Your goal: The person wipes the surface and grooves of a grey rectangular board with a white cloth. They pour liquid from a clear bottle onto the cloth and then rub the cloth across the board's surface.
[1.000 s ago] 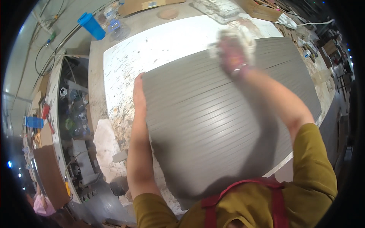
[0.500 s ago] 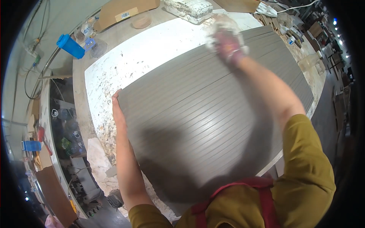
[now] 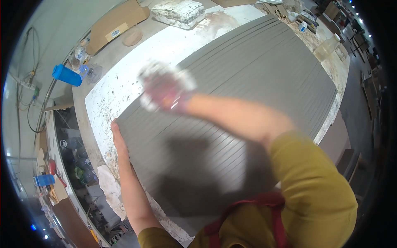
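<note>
A large grey grooved panel (image 3: 248,78) lies flat on a white, paint-speckled table (image 3: 124,82). My left hand (image 3: 118,138) rests along the panel's left edge, fingers pressed against it. My right hand (image 3: 165,93), blurred by motion, is closed on a white cloth (image 3: 163,74) and presses it onto the panel's far left part near the corner. My right forearm stretches across the panel from the lower right.
A blue bottle (image 3: 66,75) and clear plastic bottles (image 3: 84,62) stand at the far left of the bench. A cardboard sheet (image 3: 118,22) and a white wrapped block (image 3: 180,12) lie at the back. A clear bottle (image 3: 326,47) sits at the right edge.
My right hand with the cloth has swept from the panel's far right corner to its far left part. My left hand stays on the left edge.
</note>
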### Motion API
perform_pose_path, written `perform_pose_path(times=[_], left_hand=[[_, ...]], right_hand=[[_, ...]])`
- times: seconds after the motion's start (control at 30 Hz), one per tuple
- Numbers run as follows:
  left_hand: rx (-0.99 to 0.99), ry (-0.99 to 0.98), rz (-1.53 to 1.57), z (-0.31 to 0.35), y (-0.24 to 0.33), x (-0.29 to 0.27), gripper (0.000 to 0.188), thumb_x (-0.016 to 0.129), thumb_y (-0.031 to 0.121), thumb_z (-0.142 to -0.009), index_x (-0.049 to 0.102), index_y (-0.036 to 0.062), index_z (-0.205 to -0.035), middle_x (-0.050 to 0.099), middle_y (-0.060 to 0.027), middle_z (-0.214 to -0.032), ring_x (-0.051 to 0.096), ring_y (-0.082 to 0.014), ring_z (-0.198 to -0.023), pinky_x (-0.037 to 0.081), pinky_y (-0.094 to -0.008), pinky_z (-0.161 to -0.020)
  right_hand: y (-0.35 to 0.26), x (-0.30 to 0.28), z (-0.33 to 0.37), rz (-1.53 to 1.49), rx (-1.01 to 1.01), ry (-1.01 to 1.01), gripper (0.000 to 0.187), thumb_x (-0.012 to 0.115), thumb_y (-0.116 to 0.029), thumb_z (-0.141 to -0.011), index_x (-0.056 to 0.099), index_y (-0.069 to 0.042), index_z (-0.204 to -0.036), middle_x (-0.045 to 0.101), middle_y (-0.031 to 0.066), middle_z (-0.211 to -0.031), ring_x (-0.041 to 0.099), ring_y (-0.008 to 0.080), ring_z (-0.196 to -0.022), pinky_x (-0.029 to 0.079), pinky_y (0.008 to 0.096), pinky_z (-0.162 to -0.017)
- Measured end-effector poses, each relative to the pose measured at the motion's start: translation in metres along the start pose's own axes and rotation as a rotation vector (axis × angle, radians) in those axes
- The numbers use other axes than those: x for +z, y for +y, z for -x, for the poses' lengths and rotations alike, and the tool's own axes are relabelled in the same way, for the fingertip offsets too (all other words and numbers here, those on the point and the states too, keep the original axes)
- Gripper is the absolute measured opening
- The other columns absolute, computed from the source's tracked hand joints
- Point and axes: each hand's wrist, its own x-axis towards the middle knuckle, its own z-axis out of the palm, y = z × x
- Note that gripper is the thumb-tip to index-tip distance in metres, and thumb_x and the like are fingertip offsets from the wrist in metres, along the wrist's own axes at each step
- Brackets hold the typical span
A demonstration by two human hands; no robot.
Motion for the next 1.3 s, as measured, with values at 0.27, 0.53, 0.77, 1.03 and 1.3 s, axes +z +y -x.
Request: perform_pose_path(times=[0.27, 0.53, 0.77, 1.03, 1.3], left_hand=[[-0.060, 0.074, 0.034, -0.004, -0.007, 0.010, 0.068, 0.043, 0.053, -0.095, 0.042, -0.0003, -0.137, 0.048, -0.0133, -0.135, 0.049, -0.0223, -0.119, 0.038, -0.0308, -0.102], [-0.172, -0.022, -0.077, 0.020, 0.028, -0.014, 0.067, 0.041, 0.053, -0.095, 0.038, 0.0050, -0.141, 0.046, -0.0121, -0.137, 0.043, -0.0227, -0.126, 0.033, -0.0335, -0.106], [-0.277, -0.208, -0.101, 0.134, 0.075, -0.011, 0.070, 0.036, 0.048, -0.098, 0.016, 0.0027, -0.149, 0.018, -0.0109, -0.155, 0.019, -0.0244, -0.142, 0.018, -0.0361, -0.114], [-0.052, -0.057, -0.250, 0.188, 0.062, 0.020, 0.069, 0.041, 0.038, -0.099, 0.016, -0.0055, -0.146, 0.020, -0.0194, -0.153, 0.018, -0.0270, -0.142, 0.015, -0.0324, -0.115], [-0.126, -0.065, -0.351, 0.235, 0.081, -0.022, 0.068, 0.041, 0.042, -0.097, 0.023, -0.0031, -0.145, 0.028, -0.0204, -0.150, 0.025, -0.0271, -0.140, 0.023, -0.0338, -0.112]], right_hand=[[0.128, -0.255, 0.127, 1.071, 0.989, 0.027, 0.039, 0.050, -0.032, -0.089, 0.051, -0.017, -0.125, 0.048, 0.0168, -0.134, 0.047, 0.0370, -0.122, 0.037, 0.0516, -0.099], [-0.099, 0.024, 0.027, 0.531, 0.088, -0.136, 0.036, 0.055, -0.018, -0.079, 0.056, -0.002, -0.111, 0.051, 0.0188, -0.127, 0.047, 0.0395, -0.117, 0.039, 0.0470, -0.097], [0.000, -0.132, 0.127, 0.605, 0.031, -0.004, 0.033, 0.059, -0.014, -0.082, 0.061, -0.014, -0.115, 0.053, 0.0092, -0.128, 0.043, 0.0294, -0.126, 0.038, 0.0382, -0.104], [0.032, -0.137, 0.121, 1.034, 0.090, -0.128, 0.034, 0.050, -0.023, -0.088, 0.059, -0.010, -0.118, 0.056, 0.0159, -0.126, 0.049, 0.0358, -0.120, 0.036, 0.0476, -0.103], [-0.156, -0.014, 0.134, 0.315, -0.213, -0.268, 0.036, 0.061, -0.005, -0.075, 0.059, -0.012, -0.110, 0.053, 0.0106, -0.128, 0.053, 0.0299, -0.112, 0.047, 0.0399, -0.092]])
